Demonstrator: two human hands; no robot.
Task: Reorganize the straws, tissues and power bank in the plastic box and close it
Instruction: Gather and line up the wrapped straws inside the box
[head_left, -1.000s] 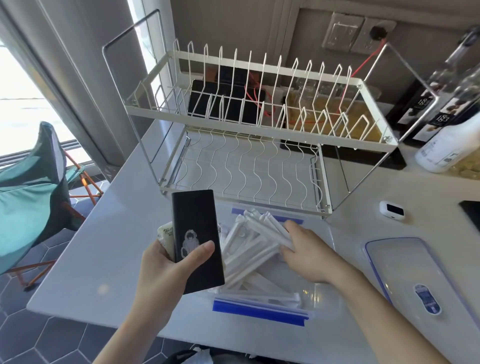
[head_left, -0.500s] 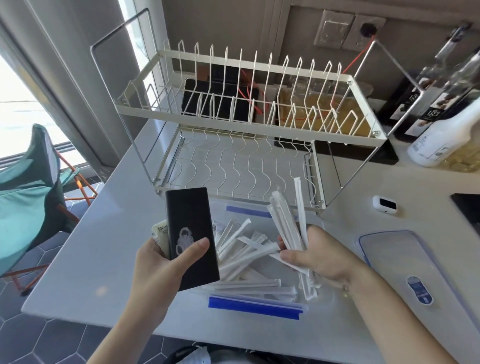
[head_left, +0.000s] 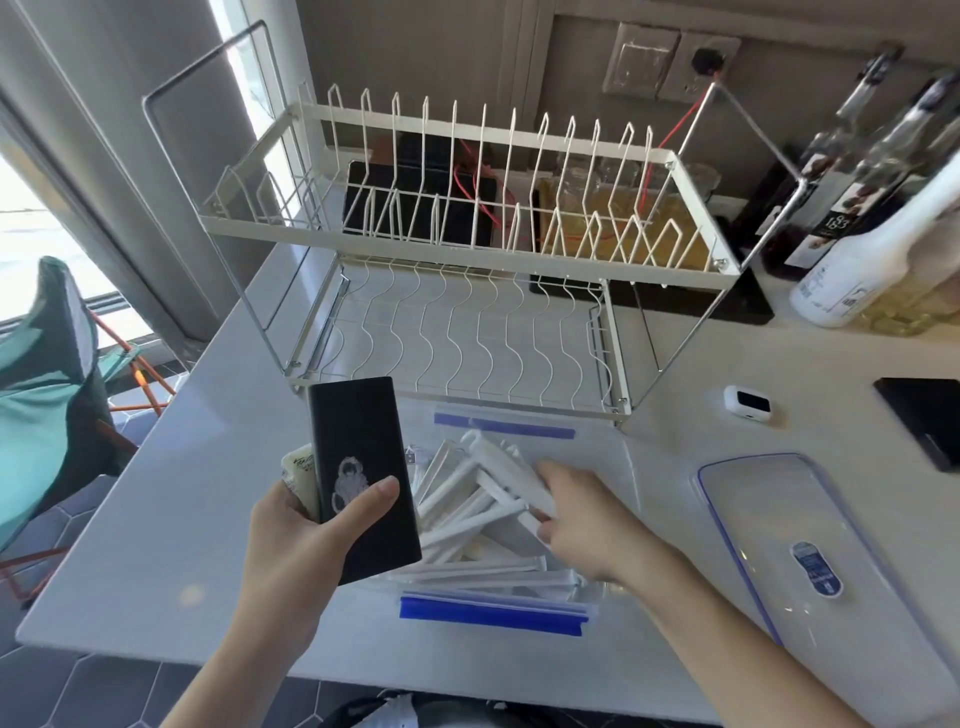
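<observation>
Left hand (head_left: 296, 551): gripping a black power bank (head_left: 363, 480) upright, thumb lying across its face, a tissue pack (head_left: 300, 475) pinched behind it against the fingers. Right hand (head_left: 587, 525): reaching into the clear plastic box (head_left: 613, 467), fingers closing on a wrapped white straw among the loose straws (head_left: 467, 509) piling beneath and left of it. Box's blue-edged lid (head_left: 810, 551) is lying flat on the white table (head_left: 171, 493), to the right of the right hand. Wire dish rack (head_left: 467, 249) is standing beyond both hands
</observation>
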